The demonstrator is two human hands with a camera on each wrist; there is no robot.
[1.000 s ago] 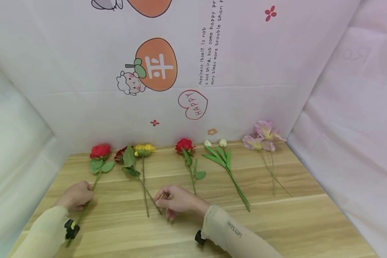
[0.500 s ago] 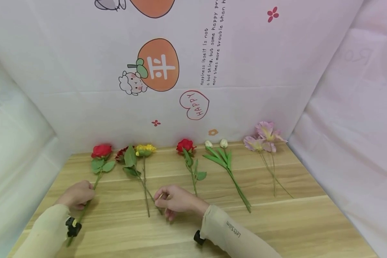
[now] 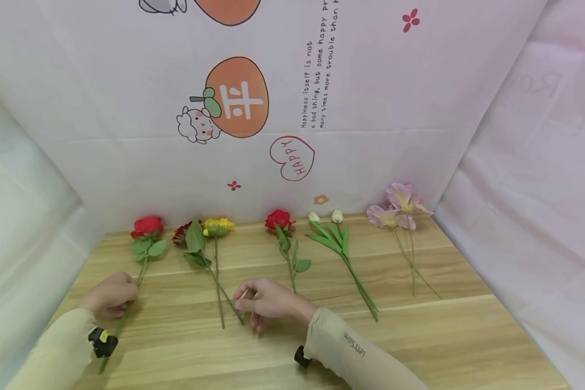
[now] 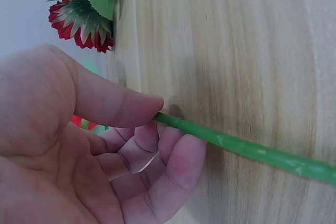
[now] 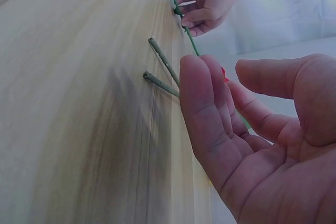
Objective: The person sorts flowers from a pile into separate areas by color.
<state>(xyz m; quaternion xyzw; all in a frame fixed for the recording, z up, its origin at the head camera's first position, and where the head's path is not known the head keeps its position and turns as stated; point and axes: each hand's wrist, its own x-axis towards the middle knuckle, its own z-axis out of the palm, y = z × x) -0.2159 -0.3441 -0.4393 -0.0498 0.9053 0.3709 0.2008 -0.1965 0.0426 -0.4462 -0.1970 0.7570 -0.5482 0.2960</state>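
Between thumb and fingers, my left hand (image 3: 113,295) pinches the stem of a red rose (image 3: 147,226) at the left of the table. The green stem (image 4: 252,151) runs out past the fingertips in the left wrist view. My right hand (image 3: 268,300) is loosely curled with nothing in it. It hovers beside the lower ends of two crossed stems, seen in the right wrist view just past its fingers (image 5: 202,114). Those stems belong to a dark red flower (image 3: 180,234) and a yellow flower (image 3: 218,226), which lie together on the table.
Farther right lie another red rose (image 3: 279,219), white tulips (image 3: 343,246) and pale purple flowers (image 3: 401,208), heads toward the back. White cloth walls, the rear one (image 3: 370,108) printed, enclose the wooden table (image 3: 443,346) at the back and sides.
My left hand has shifted slightly left in the last half second, and the red rose has moved with it. The right hand and the other flowers stay in place.
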